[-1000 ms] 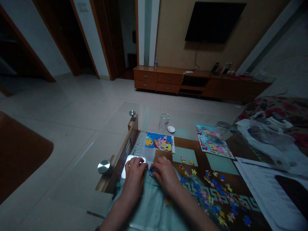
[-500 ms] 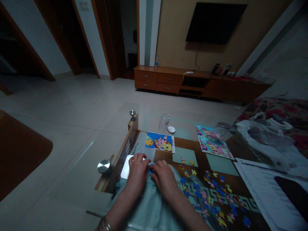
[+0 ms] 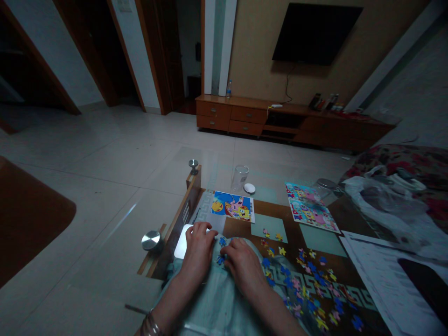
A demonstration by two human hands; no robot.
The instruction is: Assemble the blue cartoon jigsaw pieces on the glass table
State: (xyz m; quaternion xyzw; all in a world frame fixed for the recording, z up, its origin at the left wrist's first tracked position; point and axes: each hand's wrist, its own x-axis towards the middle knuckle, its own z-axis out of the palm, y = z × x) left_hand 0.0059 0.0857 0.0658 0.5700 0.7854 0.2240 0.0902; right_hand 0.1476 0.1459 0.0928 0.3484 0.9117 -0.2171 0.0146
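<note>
Two small blue jigsaw puzzle pieces, an upper puzzle piece [image 3: 222, 241] and a lower puzzle piece [image 3: 220, 260], are on the greenish cloth [image 3: 217, 298] between my hands. My left hand [image 3: 200, 245] is to their left, fingers loosely bent and apart, with nothing visible in them. It partly covers a bright white rectangle [image 3: 181, 245]. On the other side, my right hand [image 3: 243, 263] has its fingertips pinched at the edge of the lower piece. Many loose puzzle pieces [image 3: 301, 284] lie scattered to the right of my right hand.
A cartoon picture card [image 3: 233, 206] lies beyond my hands, and a larger picture sheet [image 3: 311, 207] farther right. A clear glass jar [image 3: 240, 177] stands by a white lid [image 3: 249, 188]. Papers [image 3: 392, 280], a dark phone [image 3: 425, 284] and a plastic bag [image 3: 388, 200] occupy the right side.
My hands have moved slightly apart, the right one a little down and to the right. The two blue puzzle pieces between them now show more fully.
</note>
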